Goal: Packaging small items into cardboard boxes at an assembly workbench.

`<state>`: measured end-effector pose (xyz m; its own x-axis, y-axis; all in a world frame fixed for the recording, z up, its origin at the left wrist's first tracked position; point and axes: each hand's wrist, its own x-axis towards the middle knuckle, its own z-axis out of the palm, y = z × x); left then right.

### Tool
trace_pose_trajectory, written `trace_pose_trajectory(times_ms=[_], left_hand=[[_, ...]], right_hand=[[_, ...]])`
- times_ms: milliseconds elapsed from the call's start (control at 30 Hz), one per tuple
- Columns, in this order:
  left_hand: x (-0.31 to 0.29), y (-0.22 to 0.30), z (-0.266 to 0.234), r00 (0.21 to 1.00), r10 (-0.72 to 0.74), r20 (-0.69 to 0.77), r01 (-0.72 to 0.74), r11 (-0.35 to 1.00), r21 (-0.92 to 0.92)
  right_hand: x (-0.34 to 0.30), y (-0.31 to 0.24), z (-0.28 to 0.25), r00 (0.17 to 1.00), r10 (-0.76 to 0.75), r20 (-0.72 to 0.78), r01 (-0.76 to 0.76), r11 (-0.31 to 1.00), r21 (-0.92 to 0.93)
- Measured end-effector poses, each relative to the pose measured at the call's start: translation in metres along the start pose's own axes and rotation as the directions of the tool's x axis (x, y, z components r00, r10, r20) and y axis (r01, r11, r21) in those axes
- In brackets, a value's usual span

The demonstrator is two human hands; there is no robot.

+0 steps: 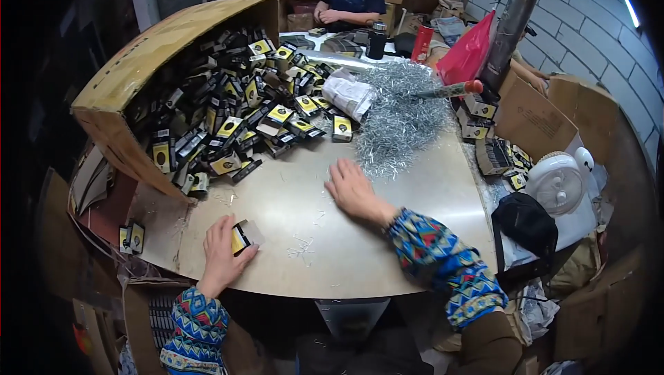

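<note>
Yellow-and-black box (pixel 240 239) sits clamped in left fingers (pixel 225 230); right fingers (pixel 348 175) spread beside silvery wire pieces (pixel 399 130).

White fan (pixel 556 188) beside a black cap (pixel 523 223)

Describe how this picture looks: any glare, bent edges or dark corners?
Head view: pale glare on the bare tabletop above the right sleeve; bright glints among the silver strips. Same head view: the large carton's top edge bows, the picture's corners fall to black, and a light tube glows at upper right.
</note>
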<state>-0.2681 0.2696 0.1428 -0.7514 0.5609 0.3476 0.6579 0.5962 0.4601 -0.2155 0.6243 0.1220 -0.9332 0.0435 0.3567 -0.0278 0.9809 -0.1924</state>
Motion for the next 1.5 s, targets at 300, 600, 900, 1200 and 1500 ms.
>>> trace_pose_trajectory(times_ms=[300,600,900,1200,1500], left_hand=[[0.003,0.065,-0.004,0.995,-0.079,0.058,0.087,0.984,-0.158],[-0.049,0.086,-0.008,0.881,-0.306,0.361,0.472,0.591,-0.654],[-0.052,0.103,0.014,0.814,-0.322,0.483,0.568,0.273,-0.776],[-0.070,0.123,0.015,0.783,-0.315,0.537,0.597,0.134,-0.791],[-0.095,0.134,0.023,0.784,-0.244,0.571,0.569,-0.088,-0.818]], right_hand=[[-0.030,0.052,-0.049,0.923,0.208,-0.325,-0.269,0.950,-0.156],[0.019,0.125,-0.104,0.633,0.589,-0.502,-0.179,0.742,0.646],[-0.022,0.097,-0.114,0.883,0.433,-0.179,-0.253,0.763,0.595],[-0.102,0.044,-0.055,0.989,-0.135,-0.052,0.144,0.947,0.287],[-0.118,0.026,-0.066,0.997,-0.068,-0.031,0.073,0.976,0.205]])
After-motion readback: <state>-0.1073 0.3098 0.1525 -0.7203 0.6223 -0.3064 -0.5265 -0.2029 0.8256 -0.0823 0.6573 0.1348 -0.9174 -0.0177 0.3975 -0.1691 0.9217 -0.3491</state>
